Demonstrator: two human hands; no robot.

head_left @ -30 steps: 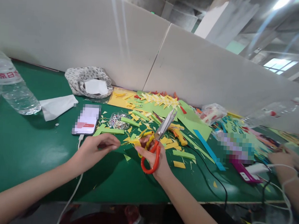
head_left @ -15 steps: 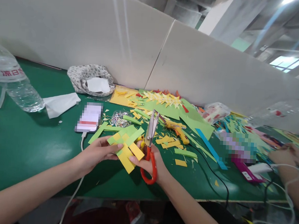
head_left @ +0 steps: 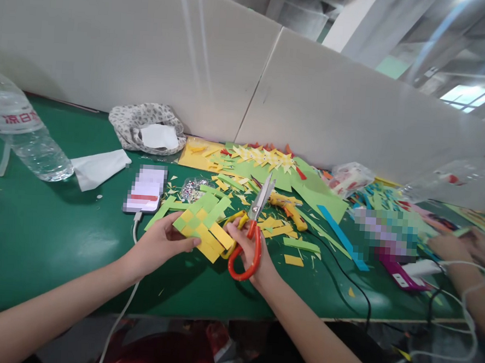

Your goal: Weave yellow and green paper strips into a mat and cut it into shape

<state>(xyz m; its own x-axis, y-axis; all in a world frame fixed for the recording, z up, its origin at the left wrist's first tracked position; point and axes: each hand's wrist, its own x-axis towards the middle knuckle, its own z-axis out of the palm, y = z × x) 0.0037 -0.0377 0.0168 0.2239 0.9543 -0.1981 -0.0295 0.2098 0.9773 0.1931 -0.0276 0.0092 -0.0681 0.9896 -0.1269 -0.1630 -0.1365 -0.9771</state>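
Note:
My left hand (head_left: pixel 162 246) is closed on the left side of a woven paper piece (head_left: pixel 201 223) of crossed green and yellow strips, thumb on top. Loose strip ends stick out around the weave. Close to its right edge, my right hand (head_left: pixel 252 250) grips scissors (head_left: pixel 256 212) with red handles, their blades pointing up and away from me. A yellow curved handle (head_left: pixel 237 218) also shows at the right fingers; what it belongs to is partly hidden. Beyond the hands lie yellow and green paper scraps (head_left: pixel 278 227) and a yellow glue gun (head_left: pixel 292 209).
A phone (head_left: pixel 145 189) on a white cable and a water bottle (head_left: pixel 27 130) are at left. Behind stand a patterned cloth pouch (head_left: pixel 145 126) and finished woven paper shapes (head_left: pixel 264 158). At right are a magenta power strip (head_left: pixel 401 276), cables and another person's hands (head_left: pixel 452 249).
My right hand has drawn back a little from the woven paper, and the scissors have shifted right and tilted rightward. More of the yellow handle shows. My left hand still holds the weave.

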